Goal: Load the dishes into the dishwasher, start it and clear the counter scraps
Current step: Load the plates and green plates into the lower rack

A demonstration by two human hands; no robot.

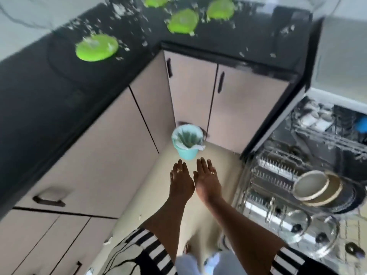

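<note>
My left hand [181, 178] and my right hand [206, 178] are stretched out side by side, palms down, fingers apart, holding nothing, just short of a small teal bin [187, 142] with a liner on the floor. Several green plates lie on the black counter [49, 80], one at the left [97, 48] and others at the back [183, 21]. White scraps [119, 10] are scattered around them. At the right the dishwasher stands open; its lower rack [278, 175] holds stacked bowls [315, 188] and glass lids [309, 233].
Beige cabinet doors [200, 92] with dark handles run under the L-shaped counter. The pulled-out rack takes up the floor at the right. The upper rack [327, 124] holds more items. The beige floor [216, 153] between bin and rack is narrow.
</note>
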